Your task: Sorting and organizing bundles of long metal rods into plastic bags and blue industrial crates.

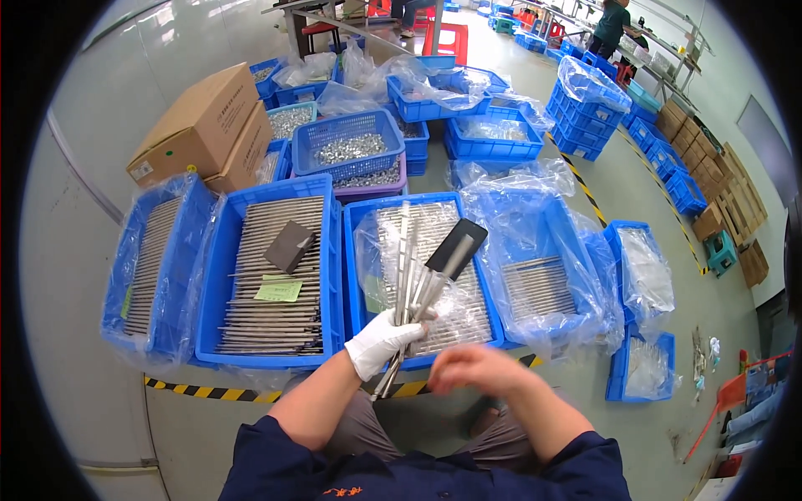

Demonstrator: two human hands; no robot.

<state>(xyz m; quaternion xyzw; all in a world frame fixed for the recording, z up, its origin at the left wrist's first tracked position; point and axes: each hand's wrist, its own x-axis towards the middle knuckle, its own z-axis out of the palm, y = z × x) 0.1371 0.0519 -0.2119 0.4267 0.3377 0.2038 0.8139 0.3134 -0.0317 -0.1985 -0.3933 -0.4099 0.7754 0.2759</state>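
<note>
My left hand [384,341], in a white glove, is closed around a bundle of slim metal rods [407,267]. The rods fan out upward, and their lower ends stick out below the fist. Beyond them, a flat black rectangular object [458,248] shows partly behind a rod, above a blue bin [498,327] of metal pieces under clear plastic. My right hand [474,370] is bare and hangs near this bin's front edge, apart from the rods. Its fingers bend downward and are blurred, so I cannot tell whether they are closed on anything.
Left of it, a blue bin [209,360] holds stacked rods [276,225], a dark block [290,246] and a green slip [278,290]. A plastic-lined bin [547,219] stands right. Behind are baskets of small metal parts [351,149] and cardboard boxes [197,117]. Striped tape [200,391] marks the floor.
</note>
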